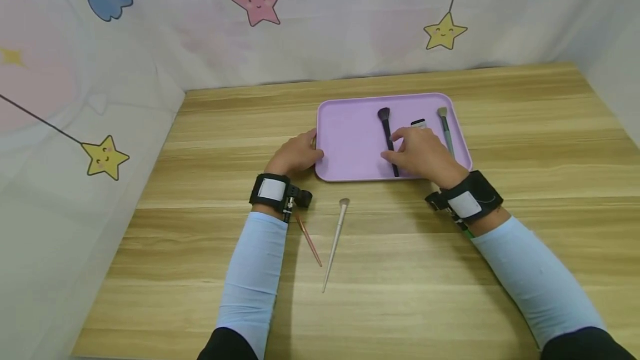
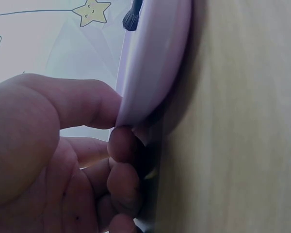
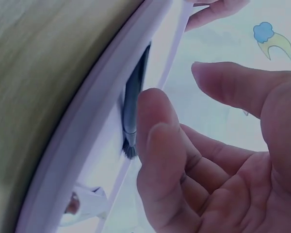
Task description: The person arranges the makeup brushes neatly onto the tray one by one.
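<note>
The left hand (image 1: 294, 152) pinches the lavender tray (image 1: 345, 138) at nine o'clock; the right hand (image 1: 425, 150), fingers parted, gripping nothing, hovers by the black makeup brush (image 1: 387, 128) mid-tray: best to pinch its handle lightly.

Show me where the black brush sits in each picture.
Head: the black brush lies on the purple tray, right of picture centre.
Left wrist: its bristle end, at the top edge, left of centre.
Right wrist: left of centre, handle above bristles.
Shared landmark: the purple tray.
</note>
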`<control>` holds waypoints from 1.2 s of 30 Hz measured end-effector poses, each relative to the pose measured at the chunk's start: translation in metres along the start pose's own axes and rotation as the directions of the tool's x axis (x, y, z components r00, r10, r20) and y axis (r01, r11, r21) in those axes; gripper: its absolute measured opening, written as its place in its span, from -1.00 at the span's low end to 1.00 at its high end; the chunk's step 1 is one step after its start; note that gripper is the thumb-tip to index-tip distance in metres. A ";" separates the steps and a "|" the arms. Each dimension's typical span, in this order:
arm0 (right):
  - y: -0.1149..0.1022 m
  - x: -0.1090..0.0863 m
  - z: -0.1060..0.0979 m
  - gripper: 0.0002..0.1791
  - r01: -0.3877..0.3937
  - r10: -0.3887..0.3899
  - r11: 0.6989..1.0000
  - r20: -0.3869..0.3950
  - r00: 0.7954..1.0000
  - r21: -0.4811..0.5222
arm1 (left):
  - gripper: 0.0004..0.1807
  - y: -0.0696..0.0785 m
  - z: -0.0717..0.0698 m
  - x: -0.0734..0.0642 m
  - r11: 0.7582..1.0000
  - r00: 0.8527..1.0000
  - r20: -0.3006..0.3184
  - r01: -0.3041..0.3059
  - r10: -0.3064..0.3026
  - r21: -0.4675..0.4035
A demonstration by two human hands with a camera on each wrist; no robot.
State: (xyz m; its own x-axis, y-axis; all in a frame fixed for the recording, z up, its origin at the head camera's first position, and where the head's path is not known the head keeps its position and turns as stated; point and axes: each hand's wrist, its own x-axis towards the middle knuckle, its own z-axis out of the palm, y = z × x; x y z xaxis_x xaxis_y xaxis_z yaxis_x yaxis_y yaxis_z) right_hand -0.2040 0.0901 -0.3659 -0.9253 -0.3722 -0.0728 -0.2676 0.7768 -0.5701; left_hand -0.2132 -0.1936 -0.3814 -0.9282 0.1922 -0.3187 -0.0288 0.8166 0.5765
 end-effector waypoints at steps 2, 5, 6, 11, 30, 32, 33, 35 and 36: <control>-0.001 -0.001 0.000 -0.49 0.010 -0.010 1.000 -0.001 1.000 0.005 | -0.20 0.000 0.000 0.000 1.000 1.000 -0.003 0.003 -0.003 -0.006; -0.004 -0.003 0.001 -0.53 0.026 -0.026 1.000 -0.009 1.000 0.011 | -0.20 -0.001 0.000 0.001 1.000 1.000 -0.004 0.001 -0.001 -0.004; -0.004 -0.003 0.001 -0.53 0.029 -0.029 1.000 -0.010 1.000 0.012 | -0.20 -0.001 0.000 0.001 1.000 1.000 -0.004 -0.001 0.001 -0.002; -0.006 -0.005 0.003 -0.55 0.040 -0.040 0.999 -0.009 0.999 0.020 | -0.20 -0.003 0.000 0.002 1.000 1.000 -0.002 -0.012 0.012 0.010; -0.014 -0.011 0.009 -0.65 0.087 -0.088 0.996 0.050 0.995 0.017 | -0.18 -0.001 -0.001 0.002 0.999 1.000 0.009 -0.001 0.001 0.038; -0.015 -0.011 0.010 -0.67 0.088 -0.089 0.996 0.057 0.994 0.017 | -0.18 -0.001 -0.001 0.002 0.999 1.000 0.011 -0.001 0.001 0.036; -0.014 -0.012 0.011 -0.67 0.089 -0.090 0.996 0.058 0.994 0.015 | -0.18 0.000 -0.001 0.002 0.999 1.000 0.011 -0.002 0.001 0.034; -0.015 -0.012 0.011 -0.68 0.094 -0.095 0.995 0.060 0.994 0.016 | -0.18 0.000 -0.001 0.001 1.000 1.000 0.012 -0.004 0.004 0.030; -0.015 -0.012 0.012 -0.68 0.098 -0.098 0.995 0.057 0.993 0.011 | -0.18 0.000 -0.001 0.001 1.000 1.000 0.012 -0.005 0.005 0.028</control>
State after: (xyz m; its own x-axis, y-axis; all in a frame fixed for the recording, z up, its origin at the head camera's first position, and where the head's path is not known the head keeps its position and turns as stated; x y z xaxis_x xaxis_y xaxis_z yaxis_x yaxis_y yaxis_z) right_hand -0.1858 0.0769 -0.3666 -0.8776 -0.4753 -0.0631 -0.3539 0.7308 -0.5837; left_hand -0.2146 -0.1938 -0.3807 -0.9236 0.2030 -0.3251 -0.0135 0.8305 0.5569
